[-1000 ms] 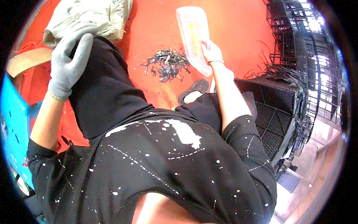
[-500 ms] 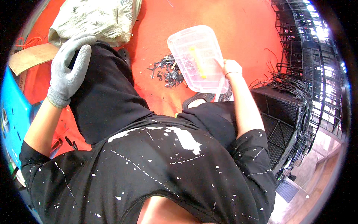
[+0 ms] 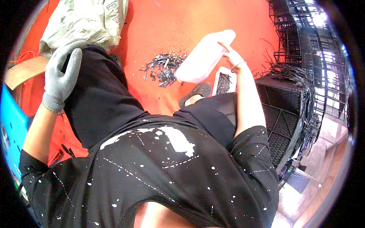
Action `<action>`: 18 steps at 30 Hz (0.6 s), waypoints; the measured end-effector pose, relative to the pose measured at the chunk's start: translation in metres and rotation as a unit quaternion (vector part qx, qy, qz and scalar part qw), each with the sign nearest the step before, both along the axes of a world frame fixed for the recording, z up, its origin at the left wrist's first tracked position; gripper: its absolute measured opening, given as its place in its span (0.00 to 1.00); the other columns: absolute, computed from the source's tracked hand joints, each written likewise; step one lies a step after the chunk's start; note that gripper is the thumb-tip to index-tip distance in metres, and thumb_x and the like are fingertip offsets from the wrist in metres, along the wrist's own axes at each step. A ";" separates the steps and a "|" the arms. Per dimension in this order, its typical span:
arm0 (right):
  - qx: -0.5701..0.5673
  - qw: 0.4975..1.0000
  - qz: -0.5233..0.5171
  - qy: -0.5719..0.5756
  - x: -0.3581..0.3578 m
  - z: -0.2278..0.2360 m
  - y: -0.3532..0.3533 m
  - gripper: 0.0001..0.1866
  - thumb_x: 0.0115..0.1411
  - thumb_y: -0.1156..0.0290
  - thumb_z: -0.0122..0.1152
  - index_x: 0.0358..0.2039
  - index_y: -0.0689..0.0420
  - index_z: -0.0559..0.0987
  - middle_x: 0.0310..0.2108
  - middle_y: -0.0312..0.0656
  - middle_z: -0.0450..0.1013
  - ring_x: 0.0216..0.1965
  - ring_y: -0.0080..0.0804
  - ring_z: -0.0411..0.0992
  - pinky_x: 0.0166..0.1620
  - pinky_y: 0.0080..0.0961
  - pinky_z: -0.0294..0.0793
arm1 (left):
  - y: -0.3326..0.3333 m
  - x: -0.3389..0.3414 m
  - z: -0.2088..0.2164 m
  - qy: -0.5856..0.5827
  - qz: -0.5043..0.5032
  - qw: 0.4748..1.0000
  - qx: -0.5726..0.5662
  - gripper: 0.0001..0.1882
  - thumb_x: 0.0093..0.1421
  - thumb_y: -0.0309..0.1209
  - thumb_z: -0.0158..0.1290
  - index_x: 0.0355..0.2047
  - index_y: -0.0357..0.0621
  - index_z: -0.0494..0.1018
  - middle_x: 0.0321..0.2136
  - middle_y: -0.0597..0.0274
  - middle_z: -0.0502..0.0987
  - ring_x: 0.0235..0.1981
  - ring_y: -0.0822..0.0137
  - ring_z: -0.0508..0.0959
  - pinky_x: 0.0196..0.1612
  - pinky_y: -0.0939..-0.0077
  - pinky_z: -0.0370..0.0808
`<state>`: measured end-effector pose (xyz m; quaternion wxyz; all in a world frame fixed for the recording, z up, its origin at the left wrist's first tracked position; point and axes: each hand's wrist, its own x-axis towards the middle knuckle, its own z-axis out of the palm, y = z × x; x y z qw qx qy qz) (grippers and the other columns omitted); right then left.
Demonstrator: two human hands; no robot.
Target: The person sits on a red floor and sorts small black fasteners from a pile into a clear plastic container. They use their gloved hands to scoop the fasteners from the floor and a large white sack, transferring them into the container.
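My left hand, in a grey knitted glove, rests on my left knee. Its fingers curl loosely over the black trouser leg, thumb apart, and it holds nothing. My bare right hand grips the edge of a translucent rectangular plastic lid or shallow box; which of the two I cannot tell. That piece is tilted above the red floor, beside a pile of black scraps. Below my right wrist stands a white container with black strips in it, partly hidden by my leg.
A whitish woven sack lies beyond my left knee, near a tan board. At far left is a blue object. Black wire frames and a black woven basket-like piece with loose strands stand on the right. My shoe is near the scraps.
My right hand has tipped the translucent plastic piece, so it shows more edge-on. The white container beneath now shows more. More small scraps are visible on the pile. My left hand stays on the knee.
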<state>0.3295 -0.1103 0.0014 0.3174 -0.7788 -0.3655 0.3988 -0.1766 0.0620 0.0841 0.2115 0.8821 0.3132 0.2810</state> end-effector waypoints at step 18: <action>0.094 0.936 0.251 -0.228 -0.054 -0.061 0.037 0.25 0.45 0.70 0.66 0.44 0.57 0.71 0.37 0.49 0.73 0.40 0.41 0.73 0.43 0.33 0.72 | 0.004 -0.016 -0.002 0.013 0.014 1.000 -0.006 0.10 0.59 0.26 0.48 0.40 0.37 0.74 0.41 0.53 0.76 0.46 0.61 0.74 0.52 0.72 0.66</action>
